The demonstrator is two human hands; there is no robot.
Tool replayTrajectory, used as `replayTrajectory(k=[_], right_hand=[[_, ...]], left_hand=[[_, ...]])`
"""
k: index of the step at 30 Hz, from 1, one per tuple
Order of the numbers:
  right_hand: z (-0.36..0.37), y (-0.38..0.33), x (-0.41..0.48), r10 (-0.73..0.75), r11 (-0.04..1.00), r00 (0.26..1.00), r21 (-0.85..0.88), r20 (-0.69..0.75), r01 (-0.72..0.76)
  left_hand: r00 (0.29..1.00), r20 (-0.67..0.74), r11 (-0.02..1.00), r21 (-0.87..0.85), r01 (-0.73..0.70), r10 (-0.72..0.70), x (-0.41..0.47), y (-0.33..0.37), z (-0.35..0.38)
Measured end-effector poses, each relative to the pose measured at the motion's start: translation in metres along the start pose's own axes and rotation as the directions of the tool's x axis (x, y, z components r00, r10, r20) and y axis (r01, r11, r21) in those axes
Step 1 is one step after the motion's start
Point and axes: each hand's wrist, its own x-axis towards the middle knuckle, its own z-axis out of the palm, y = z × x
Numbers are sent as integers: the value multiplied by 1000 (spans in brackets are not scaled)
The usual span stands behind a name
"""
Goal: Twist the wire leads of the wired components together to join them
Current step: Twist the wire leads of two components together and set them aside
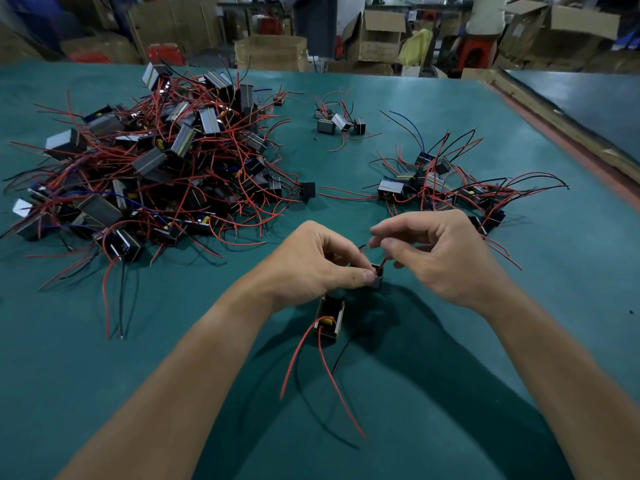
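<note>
My left hand [320, 263] pinches a small black block component [377, 277] between thumb and fingers, just above the green table. My right hand [440, 252] pinches the ends of the wire leads [382, 262], red and black, that rise from that block. A second, larger component [329, 318] with a yellow part hangs or rests below my left hand, partly hidden by it. Its red leads [301, 355] and a black lead trail toward me across the table.
A big heap of wired components [149, 161] covers the table's left. A smaller pile [446, 188] lies at the right, just beyond my right hand, and a few units [337, 121] sit at the far middle. Cardboard boxes [270, 51] stand beyond the table's far edge.
</note>
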Motion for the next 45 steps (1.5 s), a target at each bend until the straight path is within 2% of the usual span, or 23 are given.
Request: replayTrajectory(k=[3,8,15,17,22,24,26,31,34,38,42,45], right_hand=[[1,-1,-1,-3,999,998,-46,67,6],[3,-4,-2,-47,991,995,-117,88,57],[5,-4,-2,-85,994,991,-55,106,91],[4,-4,-1,-73,996,994,-42,79,77],[1,3,3,-14,1000,993,-24,-118,11],[-1,4,5,22,999,978,29,-210,-16],[-3,5,7,75,994,957,101,-282,-49],[-6,7,8,164,982,942,138,-292,-128],[-5,6,7,165,983,951,126,-261,-136],[-4,5,8,229,966,945,178,-233,-190],[-4,5,10,281,950,935,199,-217,-240],[-5,4,10,265,957,938,180,-222,-228]], left_hand=[[1000,-20,999,47,-9,10,1,0,-2],[998,55,996,85,-1,-4,-1,-1,-1],[986,168,997,80,9,-22,-4,0,3],[981,192,997,71,26,-40,-4,1,3],[968,239,996,77,56,-72,-6,5,2],[978,178,992,86,92,-106,-5,6,2],[988,50,985,100,142,-147,-3,6,1],[958,-216,977,52,205,-189,1,5,-2],[940,-283,978,31,206,-189,4,4,-2],[935,-305,981,10,194,-182,5,2,-1],[928,-356,976,135,172,-114,4,0,0],[872,-485,907,394,149,67,4,0,1]])
